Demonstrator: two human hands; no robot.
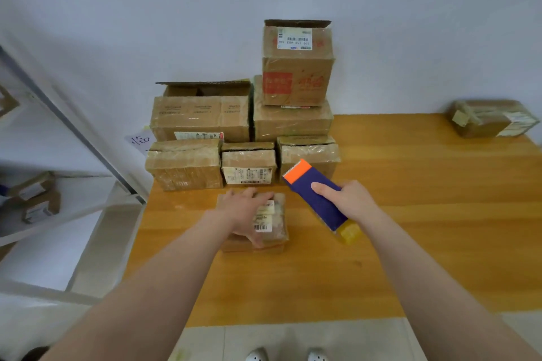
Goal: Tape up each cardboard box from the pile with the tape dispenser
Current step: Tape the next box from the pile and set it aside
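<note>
A small cardboard box point(275, 231) with white barcode labels lies on the wooden table point(410, 214), in front of the pile. My left hand point(245, 214) lies on top of it, fingers spread over its far edge and thumb down the near side. My right hand point(349, 199) grips the tape dispenser point(316, 196), a purple body with an orange toothed end pointing up-left and a yellow roll of tape at the lower end. The dispenser hovers just right of the small box, apart from it.
The pile of several cardboard boxes point(243, 132) stands against the white wall at the table's back left, the topmost box point(297, 64) open. One taped box point(492, 117) sits alone at the far right. A white shelf point(44, 199) with small boxes is at left.
</note>
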